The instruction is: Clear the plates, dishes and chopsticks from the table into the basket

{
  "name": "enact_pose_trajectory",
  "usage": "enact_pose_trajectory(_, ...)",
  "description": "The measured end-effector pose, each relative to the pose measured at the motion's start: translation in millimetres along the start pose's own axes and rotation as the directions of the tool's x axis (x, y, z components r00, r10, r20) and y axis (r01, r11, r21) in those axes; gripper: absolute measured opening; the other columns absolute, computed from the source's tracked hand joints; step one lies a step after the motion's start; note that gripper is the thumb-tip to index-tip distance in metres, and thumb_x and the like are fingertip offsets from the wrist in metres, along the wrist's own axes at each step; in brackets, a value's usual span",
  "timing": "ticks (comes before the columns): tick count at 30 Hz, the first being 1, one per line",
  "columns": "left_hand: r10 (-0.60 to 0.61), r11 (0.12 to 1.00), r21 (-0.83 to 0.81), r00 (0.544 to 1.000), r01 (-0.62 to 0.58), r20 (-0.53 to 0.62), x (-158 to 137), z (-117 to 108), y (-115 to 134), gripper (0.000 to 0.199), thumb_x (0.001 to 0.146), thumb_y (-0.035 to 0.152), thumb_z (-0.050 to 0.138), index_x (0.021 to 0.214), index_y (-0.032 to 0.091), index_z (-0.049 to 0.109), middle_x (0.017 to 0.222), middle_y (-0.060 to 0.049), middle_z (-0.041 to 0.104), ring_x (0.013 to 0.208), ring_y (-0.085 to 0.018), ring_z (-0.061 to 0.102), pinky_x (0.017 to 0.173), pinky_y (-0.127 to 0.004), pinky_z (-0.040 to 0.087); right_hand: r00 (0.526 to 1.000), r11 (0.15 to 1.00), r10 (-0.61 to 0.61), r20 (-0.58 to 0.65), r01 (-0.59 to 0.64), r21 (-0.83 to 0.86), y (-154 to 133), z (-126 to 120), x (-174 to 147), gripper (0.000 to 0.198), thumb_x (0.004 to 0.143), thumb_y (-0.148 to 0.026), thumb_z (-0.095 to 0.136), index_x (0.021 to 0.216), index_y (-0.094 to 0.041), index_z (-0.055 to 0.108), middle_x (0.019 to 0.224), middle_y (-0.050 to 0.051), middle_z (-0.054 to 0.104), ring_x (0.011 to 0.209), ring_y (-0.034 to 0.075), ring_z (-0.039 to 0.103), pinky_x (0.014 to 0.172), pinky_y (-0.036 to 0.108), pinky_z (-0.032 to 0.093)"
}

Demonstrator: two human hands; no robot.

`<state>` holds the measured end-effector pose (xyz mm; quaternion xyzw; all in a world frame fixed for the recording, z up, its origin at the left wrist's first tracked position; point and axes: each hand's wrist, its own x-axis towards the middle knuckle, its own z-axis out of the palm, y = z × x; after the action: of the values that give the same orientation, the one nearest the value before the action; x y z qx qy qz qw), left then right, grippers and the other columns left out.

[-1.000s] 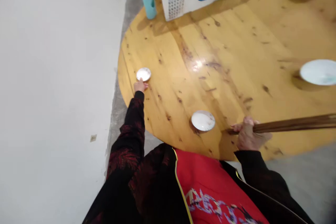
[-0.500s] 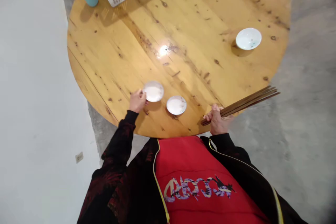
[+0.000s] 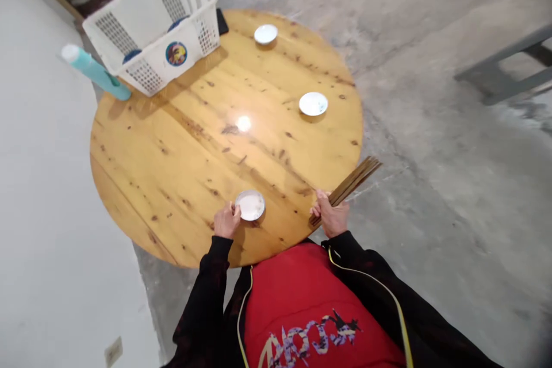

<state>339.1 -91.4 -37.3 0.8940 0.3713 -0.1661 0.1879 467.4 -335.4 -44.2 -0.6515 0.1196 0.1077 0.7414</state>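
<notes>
My left hand [image 3: 227,220] pinches the left rim of a small white bowl [image 3: 250,206] near the table's front edge. Whether a second bowl lies under it I cannot tell. In my right hand [image 3: 333,215] is a bundle of brown chopsticks [image 3: 356,179], the fist wrapped around their lower part. The bundle slants up to the right, past the table's edge. Two more white bowls stand apart on the round wooden table [image 3: 181,167]: one bowl [image 3: 313,104] at the right, another bowl [image 3: 265,35] at the far side.
A white plastic basket [image 3: 157,63] with some blue items inside sits at the back left. Beside it leans a light-blue cylindrical container [image 3: 97,73]. A dark flat object [image 3: 222,22] lies behind the basket's right end. A grey stool [image 3: 509,66] stands on the floor to the right.
My view has tilted up, showing more of the far side. Two bowls stood apart near me before; now one outline shows at my left hand. The right hand still grips the chopsticks.
</notes>
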Motion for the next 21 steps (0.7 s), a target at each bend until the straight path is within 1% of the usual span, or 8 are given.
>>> enact_pose_trajectory(2, -0.049, 0.997, -0.062, 0.998, 0.047, -0.026, -0.1, 0.8, 1.1, 0.024, 0.097, 0.038, 0.056, 0.080, 0.022, 0.060, 0.075, -0.004, 0.073, 0.079, -0.022, 0.073, 0.068, -0.026, 0.045, 1.000, 1.000, 0.009, 0.020, -0.009, 0.011, -5.3, -3.6, 5.2, 0.060, 0.070, -0.065, 0.085, 0.058, -0.024, 0.043, 0.041, -0.011, 0.037, 0.034, 0.006, 0.035, 0.037, 0.023, 0.046)
enact_pose_trajectory(4, -0.115, 0.982, -0.155, 0.993, 0.108, -0.039, -2.3, 2.2, 4.4, 0.021, 0.096, 0.039, 0.058, 0.081, 0.023, 0.060, 0.074, -0.003, 0.073, 0.075, -0.020, 0.073, 0.066, -0.025, 0.047, 0.999, 0.999, 0.031, 0.042, -0.032, 0.028, -10.7, -7.9, 9.3, 0.062, 0.069, -0.067, 0.084, 0.057, -0.024, 0.042, 0.041, -0.011, 0.035, 0.033, 0.006, 0.034, 0.036, 0.023, 0.044)
enact_pose_trajectory(8, -0.239, 0.894, -0.383, 0.971, 0.232, 0.030, -10.0, 6.1, 17.6, 0.022, 0.099, 0.035, 0.048, 0.084, 0.023, 0.060, 0.077, -0.003, 0.075, 0.064, -0.017, 0.071, 0.059, -0.025, 0.052, 0.985, 0.984, 0.145, 0.098, -0.153, 0.088, -18.0, -18.4, 14.3, 0.063, 0.066, -0.068, 0.085, 0.058, -0.024, 0.041, 0.041, -0.011, 0.032, 0.032, 0.005, 0.030, 0.032, 0.021, 0.038)
enact_pose_trajectory(10, -0.287, 0.843, -0.459, 0.956, 0.280, 0.057, -14.0, 8.5, 25.9, 0.022, 0.099, 0.032, 0.044, 0.087, 0.022, 0.060, 0.077, -0.005, 0.076, 0.060, -0.017, 0.071, 0.056, -0.025, 0.054, 0.966, 0.965, 0.219, 0.135, -0.236, 0.118, -19.9, -24.6, 16.3, 0.064, 0.065, -0.067, 0.086, 0.058, -0.024, 0.040, 0.042, -0.012, 0.032, 0.032, 0.004, 0.028, 0.030, 0.019, 0.034)
enact_pose_trajectory(14, -0.371, 0.778, -0.522, 0.926, 0.348, 0.064, -23.6, 17.0, 40.5, 0.021, 0.099, 0.031, 0.042, 0.094, 0.021, 0.059, 0.068, -0.006, 0.073, 0.060, -0.020, 0.073, 0.055, -0.027, 0.057, 0.915, 0.924, 0.327, 0.238, -0.362, 0.123, -23.0, -39.1, 19.7, 0.064, 0.061, -0.063, 0.089, 0.059, -0.023, 0.039, 0.041, -0.012, 0.032, 0.031, 0.003, 0.027, 0.029, 0.018, 0.031)
enact_pose_trajectory(17, -0.356, 0.710, -0.625, 0.931, 0.324, 0.077, -31.2, 26.7, 48.2, 0.025, 0.098, 0.034, 0.040, 0.104, 0.020, 0.060, 0.065, -0.006, 0.072, 0.060, -0.022, 0.074, 0.053, -0.029, 0.058, 0.897, 0.916, 0.353, 0.266, -0.390, 0.099, -25.9, -50.9, 20.3, 0.066, 0.058, -0.064, 0.090, 0.059, -0.024, 0.038, 0.041, -0.012, 0.033, 0.031, 0.003, 0.027, 0.028, 0.017, 0.030)
enact_pose_trajectory(19, -0.307, 0.670, -0.693, 0.949, 0.266, 0.068, -33.1, 32.3, 53.1, 0.027, 0.096, 0.035, 0.044, 0.110, 0.019, 0.060, 0.068, -0.006, 0.071, 0.059, -0.022, 0.072, 0.051, -0.030, 0.058, 0.901, 0.914, 0.363, 0.238, -0.394, 0.097, -28.3, -58.3, 19.0, 0.067, 0.056, -0.067, 0.090, 0.059, -0.024, 0.038, 0.040, -0.013, 0.032, 0.030, 0.003, 0.026, 0.027, 0.018, 0.030)
enact_pose_trajectory(21, -0.241, 0.638, -0.744, 0.969, 0.200, 0.053, -30.6, 36.4, 59.4, 0.026, 0.094, 0.037, 0.048, 0.107, 0.019, 0.061, 0.071, -0.005, 0.071, 0.057, -0.020, 0.070, 0.051, -0.029, 0.058, 0.912, 0.917, 0.358, 0.200, -0.384, 0.109, -30.7, -65.5, 16.2, 0.067, 0.054, -0.068, 0.090, 0.060, -0.023, 0.040, 0.040, -0.013, 0.033, 0.030, 0.003, 0.027, 0.027, 0.018, 0.030)
